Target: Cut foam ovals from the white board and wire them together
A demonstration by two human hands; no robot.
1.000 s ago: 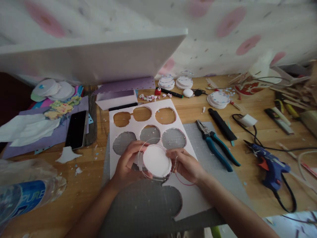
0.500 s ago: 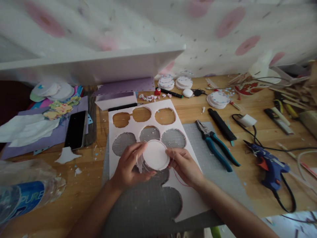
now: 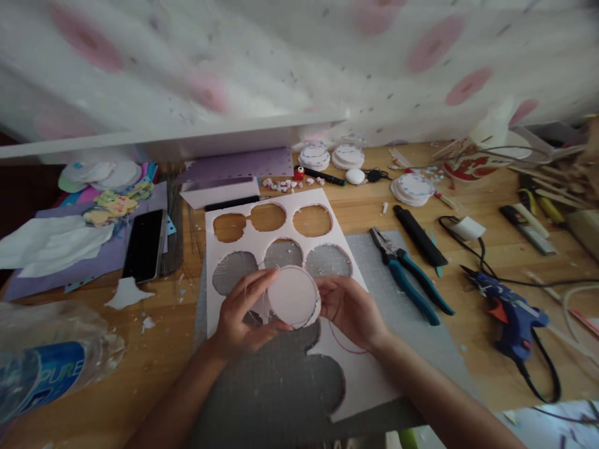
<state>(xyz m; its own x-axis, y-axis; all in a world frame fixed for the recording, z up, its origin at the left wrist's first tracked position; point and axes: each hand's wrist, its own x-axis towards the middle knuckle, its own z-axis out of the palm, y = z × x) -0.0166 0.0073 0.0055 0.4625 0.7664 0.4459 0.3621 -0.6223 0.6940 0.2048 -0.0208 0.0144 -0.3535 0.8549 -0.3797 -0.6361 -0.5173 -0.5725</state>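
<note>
A round white disc [image 3: 292,297] with a rough edge is tilted up between my hands, above the cut-out sheet. My left hand [image 3: 243,315] grips its left side, thumb at the bottom edge and fingers at the top. Thin clear strands [image 3: 250,293] show by those left fingers. At the disc's right edge are the curled fingers of my right hand [image 3: 349,312]; their tips are partly hidden behind it. Under both hands lies a white sheet [image 3: 360,380] with several round holes, on a grey cutting mat [image 3: 262,399].
Blue-handled pliers [image 3: 407,280], a black cutter [image 3: 418,236] and a blue glue gun [image 3: 515,312] lie to the right. Stacked white discs [image 3: 412,188] stand at the back. On the left are a phone [image 3: 144,244] and a plastic bottle [image 3: 56,368].
The disc has turned and tilted slightly, showing more of its lower right edge. My right fingers have shifted from a pinch on its edge to curling by it. A clear hoop shows less plainly.
</note>
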